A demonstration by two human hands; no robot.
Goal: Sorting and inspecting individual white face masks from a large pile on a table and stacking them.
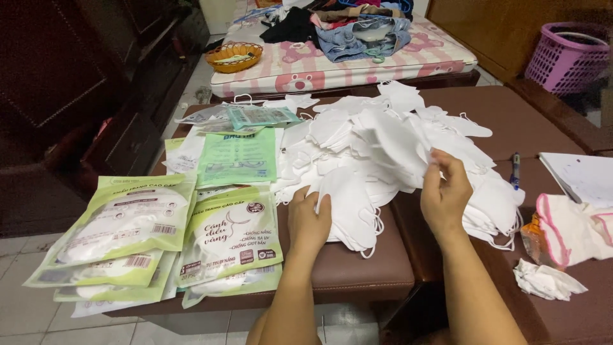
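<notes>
A big heap of white face masks (383, 137) covers the brown cushioned surface (357, 268). My left hand (308, 220) rests flat on a small stack of folded white masks (350, 211) at the heap's near edge. My right hand (445, 191) is raised over the heap and pinches the edge of one white mask (408, 150) between fingers and thumb. To the left lie several green and white sealed mask packets (230, 233), overlapping each other, with more flat green pouches (237, 156) behind them.
A pen (514, 170) and white papers (584, 176) lie at right, beside a pink-edged cloth (571, 230) and crumpled tissue (546, 280). Behind are a mattress (338, 64) with piled clothes, an orange basket (234, 56) and a purple laundry basket (565, 57). Dark cabinets stand left.
</notes>
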